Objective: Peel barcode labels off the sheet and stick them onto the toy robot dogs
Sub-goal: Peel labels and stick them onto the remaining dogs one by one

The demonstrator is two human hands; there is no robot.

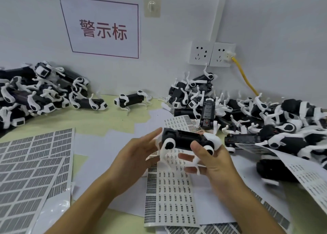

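A toy robot dog is being held above the table by the right hand, whose grip is curled round its white legs and black body. The left hand is being kept released, straight fingers just touching the dog's end. A barcode label sheet is lying directly beneath both hands. Further back, two piles of dogs, the left pile and the right pile, are being kept against the wall, a single dog between them.
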